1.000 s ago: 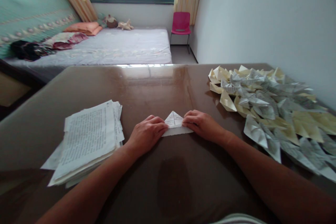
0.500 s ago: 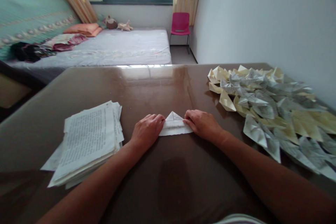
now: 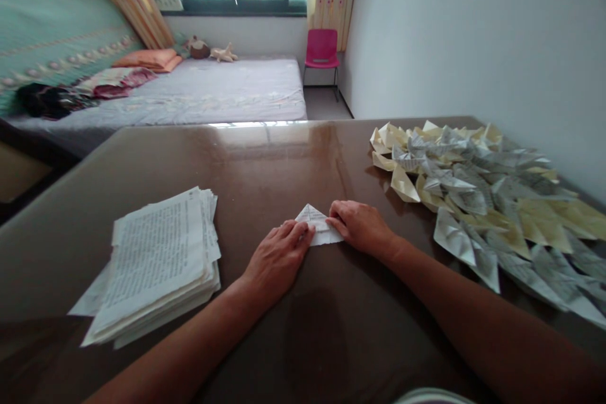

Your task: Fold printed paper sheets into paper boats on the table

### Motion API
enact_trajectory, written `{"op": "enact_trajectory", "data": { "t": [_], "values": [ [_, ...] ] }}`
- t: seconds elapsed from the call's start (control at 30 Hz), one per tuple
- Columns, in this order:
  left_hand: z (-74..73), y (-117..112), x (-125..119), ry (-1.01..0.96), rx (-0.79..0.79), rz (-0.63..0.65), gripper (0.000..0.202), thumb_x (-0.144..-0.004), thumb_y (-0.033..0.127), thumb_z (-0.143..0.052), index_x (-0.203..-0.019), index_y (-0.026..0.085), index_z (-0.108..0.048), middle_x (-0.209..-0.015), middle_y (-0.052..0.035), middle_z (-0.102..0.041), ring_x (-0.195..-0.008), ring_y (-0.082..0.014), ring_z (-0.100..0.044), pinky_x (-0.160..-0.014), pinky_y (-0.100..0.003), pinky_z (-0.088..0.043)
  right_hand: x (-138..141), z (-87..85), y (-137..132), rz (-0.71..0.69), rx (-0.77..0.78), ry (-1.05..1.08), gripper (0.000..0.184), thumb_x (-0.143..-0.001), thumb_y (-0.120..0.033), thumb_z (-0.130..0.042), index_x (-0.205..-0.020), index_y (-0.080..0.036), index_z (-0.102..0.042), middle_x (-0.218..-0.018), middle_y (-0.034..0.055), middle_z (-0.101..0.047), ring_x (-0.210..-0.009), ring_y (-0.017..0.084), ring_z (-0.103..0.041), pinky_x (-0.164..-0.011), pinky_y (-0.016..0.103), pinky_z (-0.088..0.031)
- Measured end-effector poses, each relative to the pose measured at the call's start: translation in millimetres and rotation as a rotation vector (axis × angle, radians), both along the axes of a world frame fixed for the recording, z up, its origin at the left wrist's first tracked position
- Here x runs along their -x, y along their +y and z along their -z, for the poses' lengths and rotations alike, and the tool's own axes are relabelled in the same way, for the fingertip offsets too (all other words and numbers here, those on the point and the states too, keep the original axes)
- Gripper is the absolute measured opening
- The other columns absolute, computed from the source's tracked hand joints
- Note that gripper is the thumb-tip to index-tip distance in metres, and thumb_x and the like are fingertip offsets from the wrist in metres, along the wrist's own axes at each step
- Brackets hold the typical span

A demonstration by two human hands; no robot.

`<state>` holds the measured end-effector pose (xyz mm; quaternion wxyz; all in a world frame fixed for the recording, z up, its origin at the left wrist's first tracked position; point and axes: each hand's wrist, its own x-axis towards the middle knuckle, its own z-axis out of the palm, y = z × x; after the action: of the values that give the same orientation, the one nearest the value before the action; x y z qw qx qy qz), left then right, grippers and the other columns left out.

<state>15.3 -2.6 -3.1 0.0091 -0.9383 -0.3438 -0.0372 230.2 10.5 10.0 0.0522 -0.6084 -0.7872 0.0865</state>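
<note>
A small folded sheet of printed paper [image 3: 322, 219] lies on the brown table between my hands, its pointed top facing away from me and a strip along its near edge. My left hand [image 3: 284, 249] rests over the paper's left side, fingers together and pressing on it, covering that corner. At the right corner my right hand [image 3: 357, 225] pinches the paper between thumb and curled fingers. Left of my left arm sits a stack of printed sheets [image 3: 154, 265]. Many folded paper boats [image 3: 454, 183], white and cream, crowd the table's right side.
The brown glossy table [image 3: 265, 164] reaches to a bed [image 3: 237, 85] with pillows and soft toys. A pink chair [image 3: 322, 50] stands by the far wall under the curtain. A white round rim [image 3: 435, 396] shows at the bottom edge.
My left hand has moved right and nearer, onto the paper's left part, from pinching its left corner. My right hand still pinches the right corner. The view has shifted slightly.
</note>
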Motion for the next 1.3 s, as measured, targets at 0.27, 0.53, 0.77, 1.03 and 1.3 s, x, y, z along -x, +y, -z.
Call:
{"op": "enact_trajectory", "data": {
  "t": [0.27,0.53,0.77,1.03,1.3],
  "values": [
    [-0.9,1,-1,-0.005,0.023,-0.017,0.038,-0.094,0.018,-0.042,-0.132,0.020,-0.047,-0.126,-0.0087,-0.054,-0.115,-0.0239,-0.047,-0.098,-0.039,-0.046,22,-19.2,-31,-0.216,-0.104,-0.209,0.027,-0.095,-0.021,-0.044,-0.118,-0.024,-0.057,-0.106,0.0097,-0.062,-0.095,0.022,-0.056,-0.072,0.032,-0.039],
    [-6.2,-2,3,0.069,-0.016,-0.031,0.038,-0.093,0.016,-0.043,-0.130,0.015,-0.049,-0.128,-0.0098,-0.054,-0.114,-0.0263,-0.048,-0.093,-0.039,-0.048,22,-22.8,-44,-0.123,0.081,-0.371,0.043,-0.092,-0.010,-0.039,-0.134,-0.009,-0.048,-0.102,0.0179,-0.067,-0.085,0.024,-0.064,-0.065,0.034,-0.043],
    [-15.4,-3,16,0.140,-0.067,-0.122,0.031,-0.088,0.008,-0.045,-0.115,0.011,-0.060,-0.106,-0.0113,-0.062,-0.096,-0.0265,-0.055,-0.077,-0.040,-0.053,10,-27.6,-30,-0.098,0.037,-0.301,0.024,-0.094,-0.018,-0.042,-0.104,-0.016,-0.064,-0.094,0.0131,-0.067,-0.085,0.023,-0.062,-0.064,0.032,-0.041],
    [-8.0,5,25,-0.159,0.004,-0.095,0.018,-0.087,0.012,-0.043,-0.093,0.015,-0.060,-0.105,-0.0092,-0.058,-0.093,-0.0213,-0.051,-0.087,-0.037,-0.050,8,2.0,-3,-0.022,-0.109,0.094,0.027,-0.085,-0.046,-0.060,-0.093,-0.019,-0.059,-0.106,0.0066,-0.058,-0.101,0.021,-0.050,-0.079,0.033,-0.042],
    [-6.1,7,22,-0.191,0.037,-0.132,0.016,-0.093,0.020,-0.041,-0.087,0.016,-0.056,-0.099,-0.0077,-0.056,-0.092,-0.0200,-0.053,-0.085,-0.037,-0.050,11,-0.3,-7,0.013,0.001,0.175,0.024,-0.077,-0.040,-0.069,-0.081,-0.020,-0.056,-0.098,0.0038,-0.061,-0.092,0.019,-0.054,-0.070,0.028,-0.037]
  ]
}}
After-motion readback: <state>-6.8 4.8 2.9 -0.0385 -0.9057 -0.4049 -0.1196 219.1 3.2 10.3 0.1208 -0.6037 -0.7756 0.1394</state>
